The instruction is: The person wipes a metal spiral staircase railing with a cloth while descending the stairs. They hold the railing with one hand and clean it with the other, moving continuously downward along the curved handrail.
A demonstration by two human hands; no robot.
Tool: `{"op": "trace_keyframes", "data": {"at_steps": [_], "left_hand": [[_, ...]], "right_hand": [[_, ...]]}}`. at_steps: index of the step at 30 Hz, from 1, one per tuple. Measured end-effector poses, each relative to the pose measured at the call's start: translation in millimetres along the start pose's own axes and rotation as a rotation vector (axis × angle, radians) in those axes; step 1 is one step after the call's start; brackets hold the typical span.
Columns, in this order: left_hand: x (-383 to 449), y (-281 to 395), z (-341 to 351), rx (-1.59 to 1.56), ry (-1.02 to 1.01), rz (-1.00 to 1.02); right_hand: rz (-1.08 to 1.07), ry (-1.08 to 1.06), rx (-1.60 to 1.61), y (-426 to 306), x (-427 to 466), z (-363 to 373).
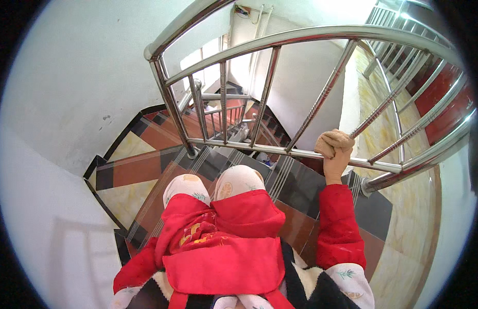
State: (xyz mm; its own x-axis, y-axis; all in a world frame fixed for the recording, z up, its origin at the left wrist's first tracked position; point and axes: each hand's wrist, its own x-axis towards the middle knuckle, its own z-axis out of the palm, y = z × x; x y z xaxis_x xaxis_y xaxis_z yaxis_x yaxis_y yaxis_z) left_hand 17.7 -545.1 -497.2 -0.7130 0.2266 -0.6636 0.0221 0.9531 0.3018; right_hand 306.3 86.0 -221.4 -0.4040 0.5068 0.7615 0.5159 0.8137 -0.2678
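Observation:
My right hand [336, 156] is closed on a folded tan cloth [326, 146], which it presses against the lower rail [300, 153] of a stainless steel stair railing, beside the foot of a baluster [381, 107]. A red sleeve cover [341, 226] covers that forearm. My left hand cannot be seen; its red-sleeved forearm [136, 266] lies beside my lap, at the lower left. A red apron [225, 262] with a yellow print lies over my bent knees. Above the lower rail, the curved handrail [262, 42] runs across the view.
Tiled steps [138, 170] in brown, black and cream wind down at the left, beside a white wall [76, 85]. Beyond the balusters, a lower flight [231, 106] shows. A metal post [366, 186] stands at the right, near marble-patterned tiles [405, 216].

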Motion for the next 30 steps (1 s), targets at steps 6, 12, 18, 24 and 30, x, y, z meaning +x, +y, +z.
{"op": "trace_keyframes", "data": {"at_steps": [6,12,18,24,30], "left_hand": [[-7.0,-10.0,-4.0,-0.063,-0.105,-0.076],[4.3,18.5,-18.1,-0.120,-0.086,-0.005],[-2.1,23.8,-25.1,-0.120,-0.094,-0.003],[-0.8,27.2,-30.3,-0.102,-0.109,-0.005],[-2.6,22.1,-31.1,-0.071,-0.136,-0.020]], "right_hand": [[0.067,0.026,0.056,5.6,-3.2,8.2],[0.103,-0.028,0.024,-2.6,-0.9,-0.5],[0.104,-0.027,0.022,-2.7,-2.7,1.8],[0.050,0.011,0.015,-3.5,-2.0,0.4],[0.139,0.055,0.067,-6.5,-4.6,4.8]]}}
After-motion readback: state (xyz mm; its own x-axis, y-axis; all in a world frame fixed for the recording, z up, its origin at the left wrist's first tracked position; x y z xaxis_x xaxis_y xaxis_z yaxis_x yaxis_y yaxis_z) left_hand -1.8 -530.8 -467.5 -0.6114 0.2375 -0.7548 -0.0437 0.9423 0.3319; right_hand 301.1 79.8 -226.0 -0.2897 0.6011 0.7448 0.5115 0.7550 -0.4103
